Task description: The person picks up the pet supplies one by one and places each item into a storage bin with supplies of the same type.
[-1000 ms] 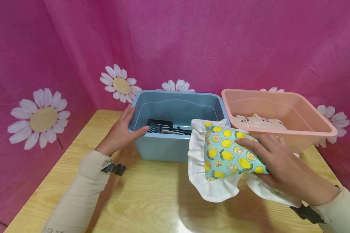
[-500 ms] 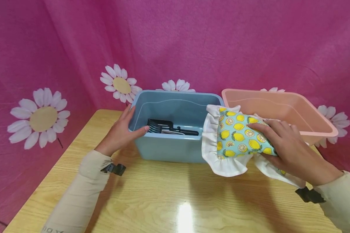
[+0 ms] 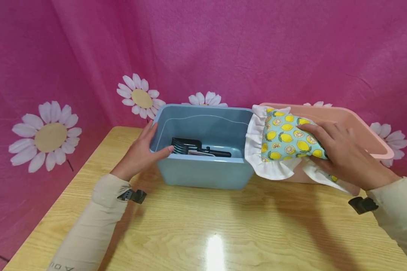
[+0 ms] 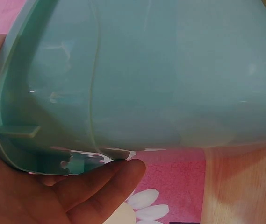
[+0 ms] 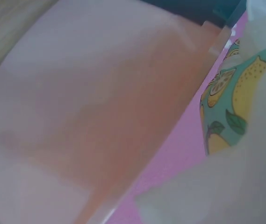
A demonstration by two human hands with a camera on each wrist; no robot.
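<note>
My right hand (image 3: 346, 150) grips a folded lemon-print cloth (image 3: 286, 137) with a white ruffled edge, holding it above the front left of the salmon-pink bin (image 3: 381, 152). In the right wrist view, the cloth (image 5: 240, 93) hangs at the right, beside the bin's outer wall. At the left, my left hand (image 3: 139, 154) holds the corner of the blue bin (image 3: 203, 173), thumb at the front rim and fingers along the side. Inside that bin lies a black slotted utensil (image 3: 190, 145) with a black handle, beside a flat pale piece. The pink bin's inside is largely hidden by cloth and hand.
Both bins stand side by side on a light wooden table (image 3: 176, 233). Behind them hangs a magenta curtain (image 3: 224, 49) printed with white daisies. Bare tabletop lies in front of the bins.
My right hand has moved the lemon-print cloth away from me and to the right, from in front of the bins to over the pink bin. The left hand has stayed in place.
</note>
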